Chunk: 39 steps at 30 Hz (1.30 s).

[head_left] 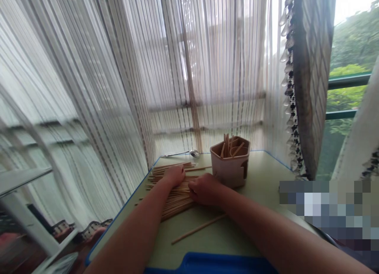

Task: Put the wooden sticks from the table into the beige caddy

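A pile of wooden chopsticks (177, 205) lies spread side by side on the pale table (204, 242). My left hand (175, 175) is over the far part of the pile, its fingers curled down on chopsticks. At the pile's right end, my right hand (204, 189) has its fingers closed around chopstick ends. Exactly how many sticks each hand grips is hidden. One loose chopstick (197, 229) rests apart from the pile, nearer to me, partly under my right forearm. Just beyond my right hand stands a beige holder (227, 171) with several chopsticks upright in it.
A metal spoon (194, 153) lies at the table's far edge. Blue trim borders the table, with a blue raised part (219, 263) at the front. Sheer striped curtains (207, 68) hang behind and to the left. A white shelf (32, 211) stands at lower left.
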Each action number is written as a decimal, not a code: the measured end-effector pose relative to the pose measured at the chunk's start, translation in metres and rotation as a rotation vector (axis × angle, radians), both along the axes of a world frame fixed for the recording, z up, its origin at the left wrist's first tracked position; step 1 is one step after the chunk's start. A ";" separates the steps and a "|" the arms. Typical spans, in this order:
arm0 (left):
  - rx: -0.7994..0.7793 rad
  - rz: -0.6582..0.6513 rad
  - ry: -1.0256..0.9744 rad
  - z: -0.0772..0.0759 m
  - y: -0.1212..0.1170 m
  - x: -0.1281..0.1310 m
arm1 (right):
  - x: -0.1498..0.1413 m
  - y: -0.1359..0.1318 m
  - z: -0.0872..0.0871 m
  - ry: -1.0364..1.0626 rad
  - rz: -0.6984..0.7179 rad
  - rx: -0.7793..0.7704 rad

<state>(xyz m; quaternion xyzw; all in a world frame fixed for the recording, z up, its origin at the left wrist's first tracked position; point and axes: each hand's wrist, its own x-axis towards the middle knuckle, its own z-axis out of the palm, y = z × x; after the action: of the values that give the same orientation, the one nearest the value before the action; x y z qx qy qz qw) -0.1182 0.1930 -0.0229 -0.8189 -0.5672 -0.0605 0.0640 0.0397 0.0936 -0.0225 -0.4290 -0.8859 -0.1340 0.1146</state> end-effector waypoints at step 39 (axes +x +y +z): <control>-0.013 -0.052 0.074 -0.005 -0.001 0.006 | 0.003 0.001 0.000 -0.006 -0.042 -0.047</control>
<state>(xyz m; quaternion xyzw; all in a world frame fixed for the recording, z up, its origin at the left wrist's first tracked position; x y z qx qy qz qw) -0.1124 0.1924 -0.0283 -0.8354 -0.5433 -0.0281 0.0780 0.0423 0.0942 -0.0227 -0.4499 -0.8799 -0.1167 0.0988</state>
